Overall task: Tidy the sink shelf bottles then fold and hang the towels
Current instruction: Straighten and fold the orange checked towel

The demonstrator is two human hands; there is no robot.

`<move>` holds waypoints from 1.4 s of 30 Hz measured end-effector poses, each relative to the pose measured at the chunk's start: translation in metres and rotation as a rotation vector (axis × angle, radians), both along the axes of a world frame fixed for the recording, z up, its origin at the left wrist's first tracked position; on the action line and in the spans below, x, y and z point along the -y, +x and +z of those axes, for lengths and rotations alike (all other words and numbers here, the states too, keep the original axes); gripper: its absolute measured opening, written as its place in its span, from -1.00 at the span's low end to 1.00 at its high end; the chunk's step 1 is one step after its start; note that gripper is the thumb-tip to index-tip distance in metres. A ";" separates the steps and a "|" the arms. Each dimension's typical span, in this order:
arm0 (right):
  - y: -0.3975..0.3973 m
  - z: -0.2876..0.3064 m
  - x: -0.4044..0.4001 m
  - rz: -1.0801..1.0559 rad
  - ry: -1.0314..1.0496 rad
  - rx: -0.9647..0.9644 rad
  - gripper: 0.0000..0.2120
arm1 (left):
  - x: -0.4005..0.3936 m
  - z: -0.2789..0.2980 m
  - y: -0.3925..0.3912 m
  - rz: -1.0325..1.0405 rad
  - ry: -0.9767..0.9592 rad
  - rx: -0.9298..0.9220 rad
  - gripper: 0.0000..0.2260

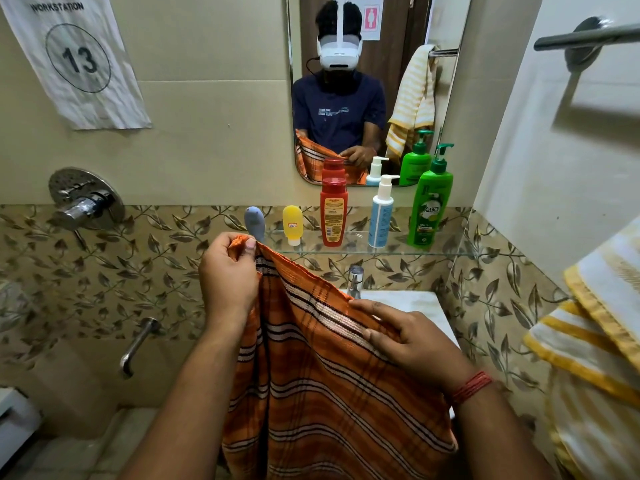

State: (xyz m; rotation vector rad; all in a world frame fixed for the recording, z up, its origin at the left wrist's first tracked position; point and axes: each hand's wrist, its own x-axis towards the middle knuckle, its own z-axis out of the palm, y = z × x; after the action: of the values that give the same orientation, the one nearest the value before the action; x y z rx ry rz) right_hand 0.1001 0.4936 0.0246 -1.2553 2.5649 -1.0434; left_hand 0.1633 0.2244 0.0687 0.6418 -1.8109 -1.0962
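Orange towel [332, 386] hides most of the sink [412, 303] behind it

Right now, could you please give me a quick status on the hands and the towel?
Left hand pinching orange towel top corner. Right hand gripping its upper edge. Towel hanging, unfolded. Five bottles upright on glass shelf; nothing in the way.

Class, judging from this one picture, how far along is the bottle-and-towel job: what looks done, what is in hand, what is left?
Done: five bottles stand upright in a row on the glass shelf. In hand: the left hand pinches a corner of the orange striped towel, and the right hand grips its top edge. Left: folding and hanging it. The yellow-and-white striped towel hangs at right.
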 end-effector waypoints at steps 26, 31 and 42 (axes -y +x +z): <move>0.000 0.009 0.006 -0.055 -0.321 0.051 -0.86 | -0.010 0.010 0.006 -0.434 -0.061 0.157 -0.74; 0.003 0.031 0.013 0.021 -0.232 -0.115 -0.87 | -0.047 0.001 0.006 -1.085 -0.136 0.392 -0.75; 0.000 0.030 -0.001 0.036 -0.256 -0.010 -0.80 | -0.057 -0.015 -0.002 -1.117 -0.036 0.327 -0.98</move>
State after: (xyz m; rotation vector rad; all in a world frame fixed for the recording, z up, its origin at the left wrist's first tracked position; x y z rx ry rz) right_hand 0.1004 0.4944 0.0547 -1.3576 2.4662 -1.3962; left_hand 0.1612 0.2819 0.0534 -0.3346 -2.5392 -1.7051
